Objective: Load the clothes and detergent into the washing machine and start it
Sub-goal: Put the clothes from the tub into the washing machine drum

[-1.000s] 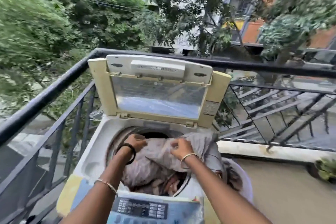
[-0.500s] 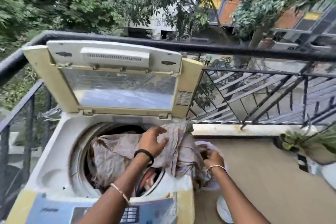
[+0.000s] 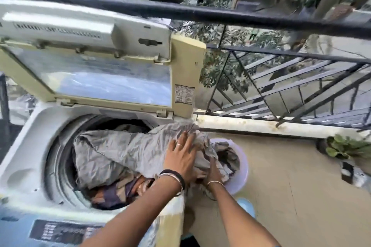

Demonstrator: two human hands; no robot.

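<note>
Clothes (image 3: 124, 152) half-hide right hand (image 3: 213, 174), grip unclear; left hand (image 3: 181, 158) presses flat.

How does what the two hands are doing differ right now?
The left hand lies flat, fingers spread, on top of the grey cloth at the washing machine's right edge; the right hand is lower, reaching under the cloth's hanging end above the tub. The left wrist carries a black band plus a thin bangle; the right only a thin bangle. Both touch the same cloth.
</note>
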